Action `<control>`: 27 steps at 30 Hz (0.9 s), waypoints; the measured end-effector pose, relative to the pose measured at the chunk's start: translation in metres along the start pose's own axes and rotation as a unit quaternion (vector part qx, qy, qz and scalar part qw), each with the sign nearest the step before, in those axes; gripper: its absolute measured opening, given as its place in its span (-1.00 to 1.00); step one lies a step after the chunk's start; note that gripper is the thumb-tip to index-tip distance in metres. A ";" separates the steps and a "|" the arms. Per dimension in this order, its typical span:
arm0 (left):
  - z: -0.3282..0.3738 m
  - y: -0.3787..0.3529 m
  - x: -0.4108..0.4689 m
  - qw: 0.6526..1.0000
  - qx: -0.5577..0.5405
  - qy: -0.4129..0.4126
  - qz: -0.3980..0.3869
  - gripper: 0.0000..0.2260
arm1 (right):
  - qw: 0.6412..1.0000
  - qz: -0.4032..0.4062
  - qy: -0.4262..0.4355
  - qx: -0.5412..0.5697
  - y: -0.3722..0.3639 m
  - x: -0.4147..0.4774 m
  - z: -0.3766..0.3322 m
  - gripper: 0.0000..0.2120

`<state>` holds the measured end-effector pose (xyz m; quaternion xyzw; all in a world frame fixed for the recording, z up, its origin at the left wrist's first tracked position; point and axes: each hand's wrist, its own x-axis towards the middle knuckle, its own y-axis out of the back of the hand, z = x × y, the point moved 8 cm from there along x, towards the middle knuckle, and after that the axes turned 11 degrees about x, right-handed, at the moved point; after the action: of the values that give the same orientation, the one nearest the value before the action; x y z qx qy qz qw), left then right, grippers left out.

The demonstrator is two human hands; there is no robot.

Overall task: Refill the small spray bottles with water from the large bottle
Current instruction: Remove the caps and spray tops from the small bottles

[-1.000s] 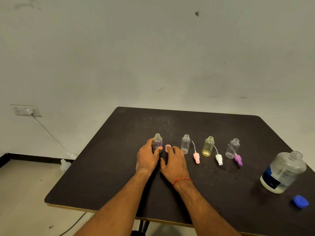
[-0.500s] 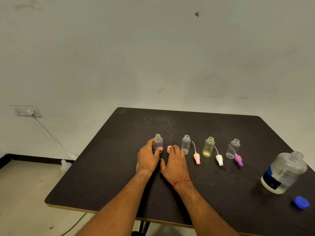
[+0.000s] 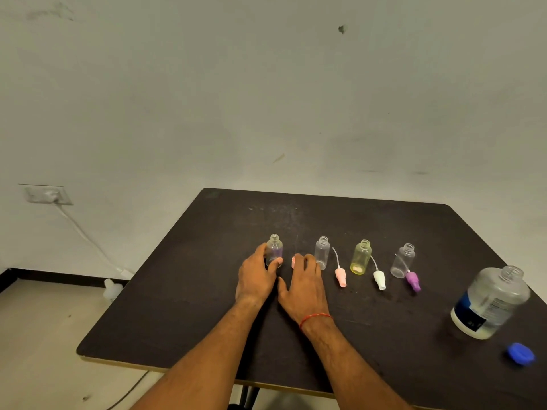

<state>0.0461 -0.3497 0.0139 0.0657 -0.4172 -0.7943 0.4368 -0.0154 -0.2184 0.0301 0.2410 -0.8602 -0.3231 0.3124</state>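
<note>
Across the middle of the table [image 3: 207, 306], the leftmost small bottle [image 3: 274, 250] stands upright and uncapped, with the left hand [image 3: 256, 276] curling thumb and fingers round it. The right hand [image 3: 305, 287] lies flat just beside it, its fingers fairly straight and their tips resting on a pink spray head [image 3: 293, 261]. Near the right edge stands the open large bottle [image 3: 491, 301], partly filled. Its blue cap [image 3: 520, 353] lies toward the near right corner.

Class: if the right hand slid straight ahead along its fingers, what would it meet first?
Probably the pink spray cap at the right hand's index fingertip; the clear bottle stands just right of that line, though depth is unclear.
</note>
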 end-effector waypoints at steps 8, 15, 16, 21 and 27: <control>-0.001 0.002 -0.001 1.000 -0.020 -0.007 -0.002 -0.52 | 0.996 0.030 0.081 0.020 0.019 -0.017 -0.022 -0.54; -0.004 0.023 -0.016 0.991 -0.100 0.016 0.084 -0.52 | 0.995 0.028 0.076 0.049 0.034 -0.042 -0.016 -0.51; -0.003 0.027 -0.021 0.989 -0.109 0.015 0.098 -0.57 | 0.995 0.033 0.069 0.059 0.038 -0.045 -0.013 -0.53; 0.006 0.037 -0.049 0.982 -0.137 -0.008 0.130 -0.79 | 0.992 0.050 0.041 0.108 0.060 -0.063 0.007 -0.72; 0.034 0.033 -0.088 0.982 -0.144 -0.063 0.109 -0.91 | 0.986 0.088 -0.007 0.143 0.096 -0.088 0.042 -0.77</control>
<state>0.1049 -0.2719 0.0363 -0.0938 -0.3298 -0.7963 0.4984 -0.0042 -0.0821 0.0395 0.2042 -0.9175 -0.1695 0.2964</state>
